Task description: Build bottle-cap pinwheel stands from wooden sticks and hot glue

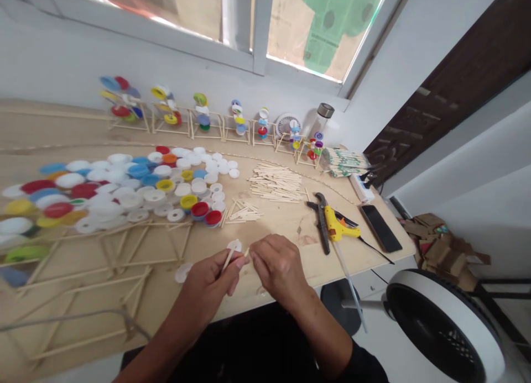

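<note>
My left hand (pixel 203 289) is closed on a short wooden stick (pixel 228 259) that points up and away from me. Just beyond its tip shows a white disc-like cap (pixel 234 244); whether the cap is held or lies on the table I cannot tell. My right hand (pixel 280 264) is closed beside it, fingertips together on a small pale piece (pixel 246 252), perhaps another stick end, close to the left thumb. A translucent cap (pixel 182 273) lies on the table behind the left hand. Cut sticks (pixel 243 212) lie a little farther off.
Coloured bottle caps (pixel 120 189) cover the left, near stick frames (pixel 145 245). Several cap-wheel models (pixel 203 117) line the wall. A stick pile (pixel 276 182), cutter (pixel 322 223), yellow glue gun (pixel 338 224) and phone (pixel 380 228) lie right. A fan (pixel 443 328) stands beside the table.
</note>
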Demonstrator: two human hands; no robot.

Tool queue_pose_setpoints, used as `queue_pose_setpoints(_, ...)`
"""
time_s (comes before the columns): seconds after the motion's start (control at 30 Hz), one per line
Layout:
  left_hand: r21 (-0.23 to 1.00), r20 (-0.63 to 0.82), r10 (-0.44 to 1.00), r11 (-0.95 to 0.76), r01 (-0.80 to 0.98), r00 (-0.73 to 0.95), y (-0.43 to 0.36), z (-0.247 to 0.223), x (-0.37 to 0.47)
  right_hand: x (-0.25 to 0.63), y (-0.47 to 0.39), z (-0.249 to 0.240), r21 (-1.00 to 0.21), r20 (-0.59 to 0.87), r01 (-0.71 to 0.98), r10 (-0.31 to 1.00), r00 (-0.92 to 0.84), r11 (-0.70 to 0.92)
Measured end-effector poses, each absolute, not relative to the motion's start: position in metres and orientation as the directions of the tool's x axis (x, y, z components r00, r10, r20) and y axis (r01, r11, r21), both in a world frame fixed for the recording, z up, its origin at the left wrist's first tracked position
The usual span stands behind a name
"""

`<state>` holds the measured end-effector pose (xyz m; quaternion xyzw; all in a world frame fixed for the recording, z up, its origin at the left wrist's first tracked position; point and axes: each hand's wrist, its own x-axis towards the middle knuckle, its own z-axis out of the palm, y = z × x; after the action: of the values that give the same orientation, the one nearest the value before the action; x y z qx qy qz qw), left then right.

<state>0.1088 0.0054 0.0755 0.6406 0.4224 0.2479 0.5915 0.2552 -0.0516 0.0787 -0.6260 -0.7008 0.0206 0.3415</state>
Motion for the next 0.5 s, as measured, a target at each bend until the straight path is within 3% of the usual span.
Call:
queue_pose_setpoints(0.13, 0.962, -0.221, 0.829, 0.097, 0.257, 0.514, 0.003, 0.077, 0.110, 0.254, -0.049, 0.073, -0.476, 0.472, 0.858, 0.880, 0.063, 0.194)
queue_pose_setpoints(0.33, 0.957, -0.281, 0.858, 0.216, 0.194, 0.430, -0.003, 0.084, 0.113, 0.254, -0.051, 0.075, -0.674, 0.381, 0.715, 0.917, 0.121, 0.186)
queue_pose_setpoints(0.5, 0.964, -0.244, 0.865, 0.167, 0.207, 0.438, -0.006, 0.088, 0.112, 0.255, -0.052, 0.077, -0.601, 0.407, 0.774, 0.910, 0.082, 0.199)
